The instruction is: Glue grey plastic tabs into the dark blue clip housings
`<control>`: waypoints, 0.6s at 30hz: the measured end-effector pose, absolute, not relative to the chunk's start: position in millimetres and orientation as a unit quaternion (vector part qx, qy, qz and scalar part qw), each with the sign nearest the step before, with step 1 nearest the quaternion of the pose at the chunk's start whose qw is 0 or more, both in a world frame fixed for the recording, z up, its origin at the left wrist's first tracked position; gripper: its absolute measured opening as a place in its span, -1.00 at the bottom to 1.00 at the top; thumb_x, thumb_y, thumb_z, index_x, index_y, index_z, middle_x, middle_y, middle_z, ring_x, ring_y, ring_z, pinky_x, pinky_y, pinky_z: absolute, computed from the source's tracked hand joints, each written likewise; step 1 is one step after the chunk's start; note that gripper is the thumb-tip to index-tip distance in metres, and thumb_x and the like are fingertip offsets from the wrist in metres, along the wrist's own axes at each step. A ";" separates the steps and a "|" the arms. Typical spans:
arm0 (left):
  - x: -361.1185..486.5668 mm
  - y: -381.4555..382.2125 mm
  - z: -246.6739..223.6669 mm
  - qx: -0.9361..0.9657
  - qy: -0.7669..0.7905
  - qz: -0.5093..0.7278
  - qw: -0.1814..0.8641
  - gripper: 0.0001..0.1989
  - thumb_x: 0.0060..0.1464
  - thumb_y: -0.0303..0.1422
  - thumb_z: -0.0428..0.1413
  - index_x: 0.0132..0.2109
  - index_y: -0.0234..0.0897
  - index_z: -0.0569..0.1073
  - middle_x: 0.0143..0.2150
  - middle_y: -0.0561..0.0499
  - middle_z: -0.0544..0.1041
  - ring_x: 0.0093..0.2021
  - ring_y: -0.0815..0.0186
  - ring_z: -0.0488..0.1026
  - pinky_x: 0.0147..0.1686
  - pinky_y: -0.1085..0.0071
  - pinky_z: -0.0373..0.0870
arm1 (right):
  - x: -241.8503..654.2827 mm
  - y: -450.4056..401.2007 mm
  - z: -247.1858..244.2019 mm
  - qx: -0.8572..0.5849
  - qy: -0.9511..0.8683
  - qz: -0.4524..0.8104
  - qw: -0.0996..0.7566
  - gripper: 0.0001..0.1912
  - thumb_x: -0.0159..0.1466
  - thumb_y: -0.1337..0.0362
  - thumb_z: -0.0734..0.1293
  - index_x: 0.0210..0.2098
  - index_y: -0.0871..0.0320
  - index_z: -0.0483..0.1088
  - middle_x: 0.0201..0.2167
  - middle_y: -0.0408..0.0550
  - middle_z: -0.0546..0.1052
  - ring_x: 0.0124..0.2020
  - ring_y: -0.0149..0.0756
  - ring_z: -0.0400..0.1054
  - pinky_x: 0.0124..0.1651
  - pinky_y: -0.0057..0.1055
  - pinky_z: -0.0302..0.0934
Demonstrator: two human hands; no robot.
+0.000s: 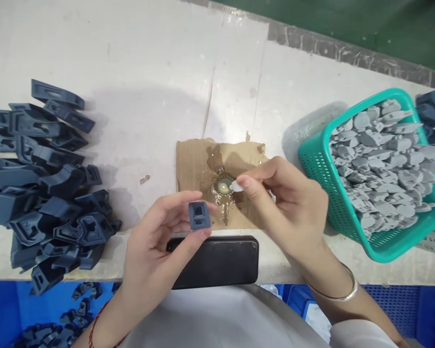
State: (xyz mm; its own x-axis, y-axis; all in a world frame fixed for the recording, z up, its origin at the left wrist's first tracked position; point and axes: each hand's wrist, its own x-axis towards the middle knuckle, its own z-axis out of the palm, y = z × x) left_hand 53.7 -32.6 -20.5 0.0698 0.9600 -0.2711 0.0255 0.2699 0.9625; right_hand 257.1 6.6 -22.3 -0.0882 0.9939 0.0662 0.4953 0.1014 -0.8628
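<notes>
My left hand grips a small dark blue-grey plastic part between thumb and fingers, its two openings facing up. Pinched in my right hand is a small whitish piece, held at the edge of a small round cap with clear liquid in it. The cap sits on a piece of brown cardboard with wet, shiny stains around it. A black phone lies below the cardboard, partly behind my left hand.
Many dark blue-grey parts are heaped at the left. A green basket full of light grey pieces stands at the right, with more dark parts behind it. Blue bins are below the table.
</notes>
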 end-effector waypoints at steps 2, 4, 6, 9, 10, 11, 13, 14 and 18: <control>54.4 -32.5 -19.2 0.438 0.547 0.410 0.583 -0.74 0.21 -0.46 0.33 0.01 -0.09 0.61 -0.13 0.06 0.74 -0.23 0.32 0.71 -0.27 0.53 0.67 | 257.0 6.7 -21.4 -0.593 -0.565 0.413 0.399 -0.77 0.43 0.18 0.42 -0.37 0.02 0.45 -0.59 -0.22 0.39 -0.57 -0.37 0.19 -0.52 -0.37 0.08; 54.4 -32.2 -18.5 0.440 0.546 0.417 0.578 -0.76 0.19 -0.47 0.34 -0.03 -0.09 0.62 -0.09 0.05 0.72 -0.24 0.30 0.71 -0.25 0.47 0.68 | 256.8 8.0 -22.2 -0.587 -0.505 0.470 0.423 -0.77 0.42 0.19 0.45 -0.38 0.03 0.47 -0.63 -0.24 0.36 -0.58 -0.40 0.17 -0.52 -0.38 0.06; 53.5 -31.7 -18.2 0.464 0.547 0.422 0.554 -0.74 0.14 -0.49 0.38 -0.06 -0.08 0.65 -0.06 0.06 0.70 -0.13 0.27 0.70 -0.13 0.43 0.67 | 256.8 10.0 -23.7 -0.567 -0.467 0.517 0.440 -0.77 0.42 0.20 0.45 -0.38 0.06 0.48 -0.64 -0.25 0.38 -0.59 -0.43 0.17 -0.50 -0.40 0.09; 51.7 -30.8 -17.7 0.496 0.552 0.426 0.517 -0.73 0.07 -0.49 0.42 -0.10 -0.05 0.68 -0.09 0.08 0.66 -0.01 0.28 0.62 -0.06 0.50 0.60 | 256.8 12.6 -25.3 -0.540 -0.428 0.562 0.459 -0.75 0.40 0.19 0.47 -0.40 0.10 0.48 -0.66 -0.27 0.37 -0.60 -0.47 0.18 -0.50 -0.44 0.09; 51.4 -30.5 -17.5 0.491 0.555 0.425 0.520 -0.73 0.07 -0.48 0.43 -0.10 -0.05 0.68 -0.11 0.09 0.66 -0.04 0.31 0.61 -0.09 0.53 0.58 | 256.6 12.9 -25.5 -0.535 -0.418 0.572 0.460 -0.73 0.38 0.17 0.48 -0.41 0.11 0.48 -0.67 -0.28 0.36 -0.61 -0.48 0.17 -0.51 -0.45 0.08; 51.6 -30.4 -17.3 0.478 0.557 0.423 0.532 -0.74 0.08 -0.47 0.42 -0.10 -0.06 0.68 -0.13 0.09 0.67 -0.07 0.33 0.62 -0.13 0.55 0.58 | 256.4 12.9 -25.6 -0.532 -0.410 0.580 0.462 -0.72 0.37 0.14 0.50 -0.41 0.11 0.47 -0.67 -0.29 0.35 -0.62 -0.49 0.17 -0.53 -0.46 0.06; 52.9 -30.2 -17.6 0.432 0.554 0.421 0.573 -0.79 0.13 -0.45 0.40 -0.11 -0.09 0.65 -0.13 0.09 0.70 -0.12 0.34 0.65 -0.18 0.57 0.60 | 255.7 11.6 -25.5 -0.530 -0.400 0.586 0.464 -0.70 0.35 0.10 0.52 -0.41 0.10 0.46 -0.68 -0.29 0.34 -0.63 -0.49 0.16 -0.54 -0.46 0.05; 54.0 -30.1 -18.1 0.406 0.552 0.423 0.593 -0.83 0.15 -0.45 0.38 -0.14 -0.11 0.63 -0.11 0.08 0.71 -0.12 0.34 0.66 -0.21 0.58 0.60 | 255.2 10.2 -25.2 -0.531 -0.400 0.584 0.466 -0.70 0.35 0.09 0.51 -0.41 0.10 0.46 -0.67 -0.29 0.35 -0.63 -0.48 0.16 -0.54 -0.46 0.06; 57.4 -29.2 -20.9 0.328 0.548 0.434 0.635 -0.85 0.15 -0.45 0.37 -0.24 -0.18 0.54 -0.14 0.04 0.73 -0.13 0.32 0.69 -0.25 0.60 0.60 | 251.9 1.5 -22.5 -0.531 -0.419 0.563 0.474 -0.73 0.39 0.12 0.48 -0.39 0.08 0.45 -0.66 -0.27 0.38 -0.63 -0.46 0.19 -0.54 -0.43 0.11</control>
State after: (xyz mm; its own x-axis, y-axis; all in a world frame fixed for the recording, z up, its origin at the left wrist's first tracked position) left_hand 57.4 -29.2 -20.9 0.0219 0.9106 -0.4127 -0.1922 0.4089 0.8921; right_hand 251.9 1.5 -22.5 0.0135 0.9794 -0.2017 -0.0881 -0.1997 -0.9759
